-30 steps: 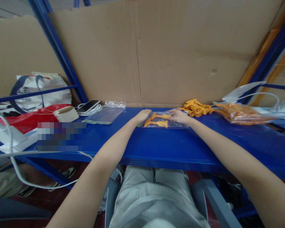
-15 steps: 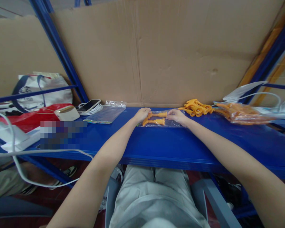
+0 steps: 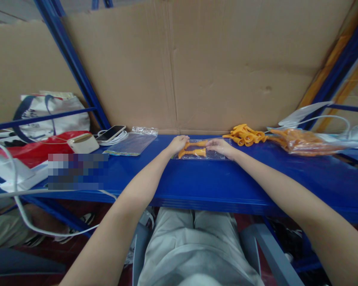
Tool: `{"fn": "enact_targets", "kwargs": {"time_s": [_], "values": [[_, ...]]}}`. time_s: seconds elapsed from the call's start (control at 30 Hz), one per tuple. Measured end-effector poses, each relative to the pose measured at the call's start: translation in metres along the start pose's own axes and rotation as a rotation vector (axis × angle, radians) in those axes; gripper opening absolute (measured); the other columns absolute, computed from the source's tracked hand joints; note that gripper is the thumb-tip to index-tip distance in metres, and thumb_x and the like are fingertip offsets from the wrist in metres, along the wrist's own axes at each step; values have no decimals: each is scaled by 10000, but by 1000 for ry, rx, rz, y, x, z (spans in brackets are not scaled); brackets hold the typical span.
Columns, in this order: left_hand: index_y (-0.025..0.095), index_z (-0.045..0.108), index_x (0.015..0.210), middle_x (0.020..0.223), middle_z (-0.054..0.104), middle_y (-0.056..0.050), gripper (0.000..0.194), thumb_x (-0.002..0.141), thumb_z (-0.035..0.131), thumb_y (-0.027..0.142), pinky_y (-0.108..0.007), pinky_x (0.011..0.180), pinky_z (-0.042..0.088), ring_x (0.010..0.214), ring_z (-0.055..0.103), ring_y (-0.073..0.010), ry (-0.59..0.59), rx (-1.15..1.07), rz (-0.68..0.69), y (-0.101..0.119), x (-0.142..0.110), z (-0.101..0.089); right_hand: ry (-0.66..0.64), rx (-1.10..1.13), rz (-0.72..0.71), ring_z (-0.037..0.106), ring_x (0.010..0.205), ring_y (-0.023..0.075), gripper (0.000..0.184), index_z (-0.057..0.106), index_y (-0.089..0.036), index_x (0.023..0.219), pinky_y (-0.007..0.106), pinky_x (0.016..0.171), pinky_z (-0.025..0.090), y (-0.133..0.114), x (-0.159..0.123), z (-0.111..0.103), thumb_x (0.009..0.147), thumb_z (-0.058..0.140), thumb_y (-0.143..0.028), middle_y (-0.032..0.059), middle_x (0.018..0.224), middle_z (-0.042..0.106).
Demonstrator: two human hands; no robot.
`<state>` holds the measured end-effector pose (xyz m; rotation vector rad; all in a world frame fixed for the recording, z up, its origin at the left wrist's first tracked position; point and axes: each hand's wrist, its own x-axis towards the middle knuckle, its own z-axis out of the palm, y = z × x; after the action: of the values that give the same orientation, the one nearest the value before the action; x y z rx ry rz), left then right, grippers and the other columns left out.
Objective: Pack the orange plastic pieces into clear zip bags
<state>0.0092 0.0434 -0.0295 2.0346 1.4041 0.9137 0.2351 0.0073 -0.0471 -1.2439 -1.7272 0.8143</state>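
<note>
1. Head view, surface and background: a blue shelf table (image 3: 214,178) runs across the frame. A brown cardboard panel (image 3: 220,67) stands behind it, with a blue post (image 3: 74,59) at the left.
2. Clear bag (image 3: 223,156): lying flat on the table, near its back edge and between the two hands. Two orange pieces, an upper piece (image 3: 197,144) and a lower piece (image 3: 197,152), lie side by side within its outline. Whether they are inside it or on top cannot be determined.
3. Left hand (image 3: 178,145): at the left end of the clear bag, fingers close together beside the orange pieces. Whether they are clamped on the plastic cannot be told.
4. Right hand (image 3: 220,147): over the right part of the clear bag, fingertips at the right end of the upper piece. Whether they are closed on it cannot be told.
5. Right side of table: a loose pile of orange pieces (image 3: 247,135), just beyond the right hand; further right, a filled plastic bag (image 3: 307,143) with orange contents.
6. Left side of table: a flat transparent pouch (image 3: 133,143), a phone (image 3: 111,134) resting on a coiled white cable (image 3: 119,140), a pale case (image 3: 83,143) by a red item (image 3: 47,147), and a white tote bag (image 3: 67,119) behind.
</note>
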Motion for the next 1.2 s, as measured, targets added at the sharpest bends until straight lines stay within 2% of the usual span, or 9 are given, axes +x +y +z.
{"fn": "enact_targets", "kwargs": {"time_s": [0.07, 0.23, 0.47, 0.7, 0.87, 0.93, 1.03, 1.13, 1.2], "values": [[125, 678, 1108, 1206, 697, -120, 372, 956, 372, 272, -283, 903, 500, 1166, 620, -200, 6, 17, 6, 1, -1, 0, -46, 16, 0, 640, 825, 162, 96, 696, -149, 776, 341, 878, 492, -2, -1, -1, 712, 729, -213, 48, 870, 721], [111, 708, 1039, 1066, 746, -110, 380, 965, 365, 257, -270, 925, 487, 1048, 675, -187, 22, 88, 54, 5, -2, -2, -207, -9, -38, 646, 913, 203, 297, 742, -153, 839, 392, 935, 470, -10, -6, -7, 696, 770, -412, 70, 938, 726], [121, 722, 999, 1011, 761, -82, 368, 960, 375, 238, -259, 915, 491, 1008, 689, -178, -3, 177, 94, 8, -3, -4, -320, -157, -87, 637, 921, 229, 322, 731, -167, 860, 403, 883, 480, -21, -11, -4, 643, 789, -398, 58, 911, 707], [139, 729, 988, 1043, 756, -71, 368, 954, 378, 245, -261, 894, 494, 1014, 679, -188, -26, 277, 127, 13, -9, -10, -343, -45, -8, 615, 881, 200, 357, 696, -181, 817, 381, 870, 468, -22, -12, -2, 569, 819, -407, 23, 849, 673], [148, 736, 918, 1003, 759, -70, 356, 940, 397, 253, -261, 860, 497, 994, 674, -199, -21, 334, 170, 13, -9, -10, -410, 50, 29, 616, 807, 171, 355, 687, -176, 795, 367, 852, 480, -24, -13, -5, 586, 820, -430, 8, 805, 666], [139, 737, 902, 958, 760, -82, 376, 945, 384, 258, -268, 832, 499, 940, 680, -202, -10, 372, 181, 13, -9, -9, -373, 88, 39, 622, 798, 164, 322, 679, -175, 787, 351, 844, 489, -22, -12, -6, 620, 809, -418, 20, 825, 676], [138, 744, 908, 926, 761, -87, 364, 936, 399, 250, -263, 807, 499, 894, 685, -196, 2, 458, 191, 10, -9, -7, -209, 143, 49, 620, 749, 149, 253, 640, -174, 764, 316, 801, 507, -17, -9, -9, 684, 783, -367, 43, 827, 680], [154, 756, 939, 969, 762, -88, 313, 892, 452, 208, -250, 822, 497, 922, 689, -194, 21, 542, 191, 8, -8, -8, -28, 106, 88, 590, 634, 124, 215, 588, -182, 772, 279, 687, 513, -11, -5, -10, 718, 766, -288, 40, 754, 665], [167, 765, 946, 1001, 759, -93, 306, 867, 470, 192, -250, 832, 499, 951, 689, -201, 48, 574, 184, 7, -9, -9, 10, 28, 111, 552, 564, 108, 205, 584, -182, 799, 248, 593, 484, -8, -3, -9, 720, 759, -255, 18, 680, 639]]}}
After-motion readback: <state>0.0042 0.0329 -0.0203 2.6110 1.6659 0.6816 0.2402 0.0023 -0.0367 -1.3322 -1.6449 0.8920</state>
